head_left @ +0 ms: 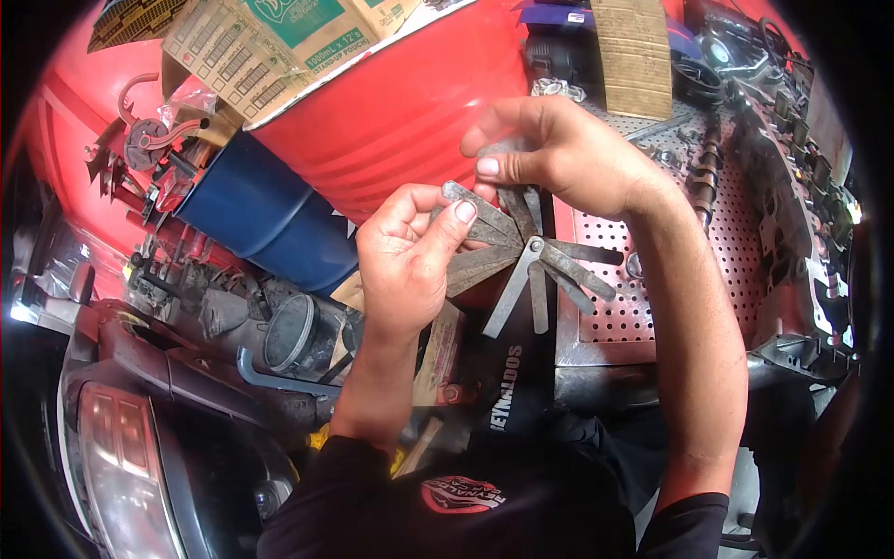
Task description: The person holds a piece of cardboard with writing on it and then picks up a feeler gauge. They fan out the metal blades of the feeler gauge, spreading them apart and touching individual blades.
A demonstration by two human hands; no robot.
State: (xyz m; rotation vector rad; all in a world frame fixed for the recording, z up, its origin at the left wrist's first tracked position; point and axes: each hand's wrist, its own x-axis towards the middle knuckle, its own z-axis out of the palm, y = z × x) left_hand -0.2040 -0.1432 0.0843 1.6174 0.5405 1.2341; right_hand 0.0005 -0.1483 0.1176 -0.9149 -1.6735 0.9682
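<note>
A feeler gauge (pixel 510 296) is fanned out in front of me, its thin grey metal blades spread in several directions around a round pivot. My left hand (pixel 408 256) is closed on blades at the left side, with the thumb pressed flat on the upper one. Above the pivot, my right hand (pixel 568 154) pinches the end of another blade between thumb and fingers. Several blades hang loose below and to the right of the pivot. Fingers partly hide the blades that each hand grips.
A red drum (pixel 400 112) with a cardboard box (pixel 307 42) on top stands ahead, beside a blue drum (pixel 265 210). To the right, a perforated metal bench (pixel 624 317) bears a camshaft (pixel 710 172) and a cylinder head (pixel 778 214). A car headlight (pixel 126 466) is at lower left.
</note>
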